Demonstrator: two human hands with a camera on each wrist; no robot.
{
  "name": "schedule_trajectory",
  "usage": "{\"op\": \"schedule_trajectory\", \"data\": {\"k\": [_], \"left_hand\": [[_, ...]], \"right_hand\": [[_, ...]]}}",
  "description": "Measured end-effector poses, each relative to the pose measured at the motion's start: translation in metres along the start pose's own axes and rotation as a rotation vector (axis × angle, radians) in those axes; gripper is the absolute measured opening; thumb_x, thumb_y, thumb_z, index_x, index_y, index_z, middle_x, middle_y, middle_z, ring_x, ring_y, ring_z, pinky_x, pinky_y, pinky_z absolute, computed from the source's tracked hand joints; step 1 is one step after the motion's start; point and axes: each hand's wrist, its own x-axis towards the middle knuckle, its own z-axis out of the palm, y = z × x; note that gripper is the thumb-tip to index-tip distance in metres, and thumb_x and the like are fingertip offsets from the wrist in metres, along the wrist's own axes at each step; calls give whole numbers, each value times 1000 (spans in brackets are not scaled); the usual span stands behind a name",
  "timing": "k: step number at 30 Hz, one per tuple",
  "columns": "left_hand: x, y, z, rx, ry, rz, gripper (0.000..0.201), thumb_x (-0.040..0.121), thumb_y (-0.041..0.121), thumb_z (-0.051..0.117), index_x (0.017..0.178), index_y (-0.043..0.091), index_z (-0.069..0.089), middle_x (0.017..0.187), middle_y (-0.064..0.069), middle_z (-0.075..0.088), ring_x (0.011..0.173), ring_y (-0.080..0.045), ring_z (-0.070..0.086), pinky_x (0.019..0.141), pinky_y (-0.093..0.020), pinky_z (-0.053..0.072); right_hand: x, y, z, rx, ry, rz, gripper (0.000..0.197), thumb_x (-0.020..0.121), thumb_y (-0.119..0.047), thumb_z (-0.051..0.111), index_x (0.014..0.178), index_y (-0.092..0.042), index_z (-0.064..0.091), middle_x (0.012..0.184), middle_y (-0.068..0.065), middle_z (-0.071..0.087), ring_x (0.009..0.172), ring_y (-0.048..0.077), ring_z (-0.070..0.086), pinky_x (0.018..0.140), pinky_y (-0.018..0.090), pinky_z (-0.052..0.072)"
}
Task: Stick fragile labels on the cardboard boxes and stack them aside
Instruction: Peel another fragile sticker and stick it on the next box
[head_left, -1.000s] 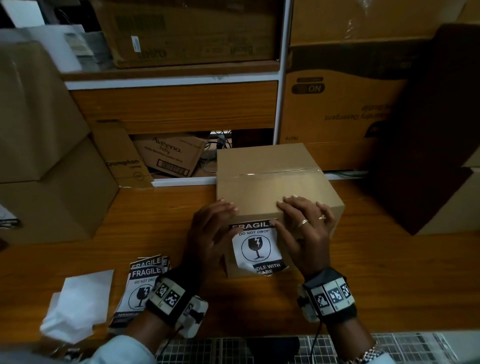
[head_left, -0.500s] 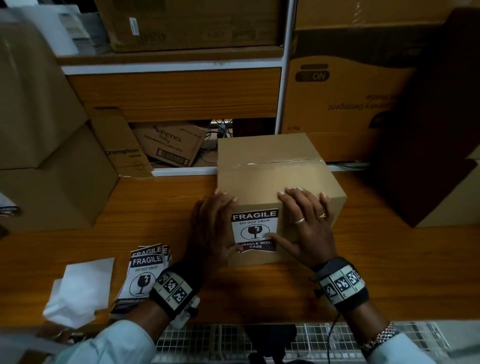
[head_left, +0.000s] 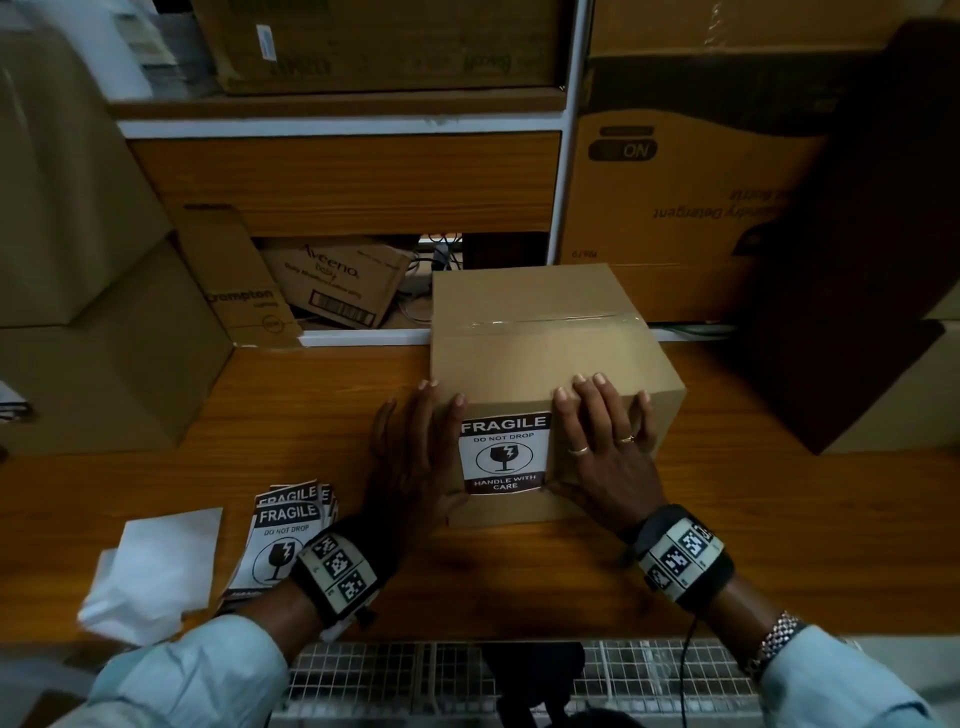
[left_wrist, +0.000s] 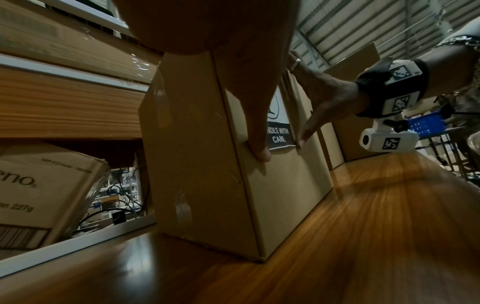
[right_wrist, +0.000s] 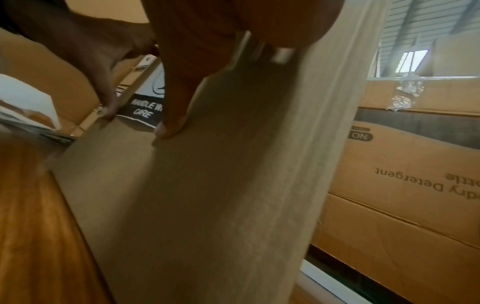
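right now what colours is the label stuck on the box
The label is white with black bands bearing white lettering and a black broken-glass symbol; clearest in the head view.

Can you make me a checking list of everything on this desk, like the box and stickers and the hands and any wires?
Surface: wooden desk, box standing on it.
Job's things: cardboard box, taped shut; fragile label stuck flat on its near face; spare labels piled at the left.
Clutter: white backing paper beside the pile.
Hands: left hand and right hand flat on the box, either side of the label.
Cables: tangled wires behind the desk.
Surroundings: larger cartons and shelves.
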Motion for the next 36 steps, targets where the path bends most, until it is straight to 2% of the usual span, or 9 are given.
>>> {"op": "schedule_trajectory", "data": {"k": [3, 6, 10, 14, 16, 23, 26, 32, 36], "left_hand": [[1, 3, -4, -14, -7, -20, 148, 51, 66, 87, 161, 12, 4, 157, -26, 21, 145, -44, 26, 115, -64, 27], [3, 8, -8, -47, 35, -30, 130, 59, 71, 82, 154, 7, 21, 155, -25, 24, 142, -43, 28, 116, -60, 24], [5, 12, -6, -59, 60, -65, 121, 65, 67, 83, 152, 6, 27, 153, -25, 27, 141, -43, 32, 112, -62, 33], [3, 11, -1, -51, 21, -71, 121, 66, 70, 81, 151, 5, 26, 155, -28, 24, 143, -45, 30, 111, -66, 34], [1, 11, 1, -23, -16, -77, 126, 61, 70, 82, 153, 6, 23, 156, -29, 21, 145, -47, 27, 110, -68, 33], [2, 20, 0, -30, -50, -150, 141, 55, 79, 80, 158, 10, 12, 157, -30, 23, 141, -48, 30, 107, -67, 36], [2, 18, -2, -10, -53, -128, 147, 49, 79, 83, 158, 10, 11, 156, -30, 23, 139, -47, 33, 106, -67, 37], [3, 6, -6, -10, -95, -54, 140, 48, 71, 87, 155, 8, 22, 156, -27, 28, 141, -43, 34, 109, -65, 35], [5, 2, -14, -149, -68, -54, 126, 53, 53, 91, 153, 11, 28, 154, -23, 31, 134, -35, 41, 103, -49, 47]], "right_hand": [[-1, -2, -4, 8, -16, 19, 144, 63, -78, 78, 163, -17, -5, 159, 19, 23, 158, 28, -7, 124, 56, -11], [0, -20, -6, 107, 39, 123, 120, 75, -90, 51, 162, -17, 11, 160, 16, 24, 157, 29, 7, 123, 59, -7], [6, -42, 8, 145, 105, 273, 119, 73, -86, 60, 158, -16, 16, 161, 15, 22, 159, 25, -2, 123, 59, -5], [1, -32, 14, 92, 28, 180, 145, 62, -86, 70, 163, -15, -6, 162, 21, 15, 157, 30, -15, 122, 59, -15], [-2, -26, 12, 44, -6, 130, 145, 60, -84, 72, 161, -11, 0, 159, 24, 19, 157, 32, -14, 122, 59, -10], [-2, -28, 5, 83, 18, 142, 125, 75, -88, 50, 163, -16, -3, 160, 22, 20, 158, 30, -11, 121, 58, -3], [-2, -27, 4, 120, 27, 124, 125, 74, -83, 53, 163, -17, -5, 160, 21, 20, 158, 29, -11, 121, 59, -2], [-7, -4, -15, 7, 32, -14, 124, 67, -66, 77, 161, -18, 13, 162, 15, 24, 152, 30, 21, 120, 60, 5], [-9, 14, -33, 66, 67, 92, 91, 82, -57, 73, 158, -33, 30, 160, 9, 34, 148, 29, 31, 115, 64, 21]]}}
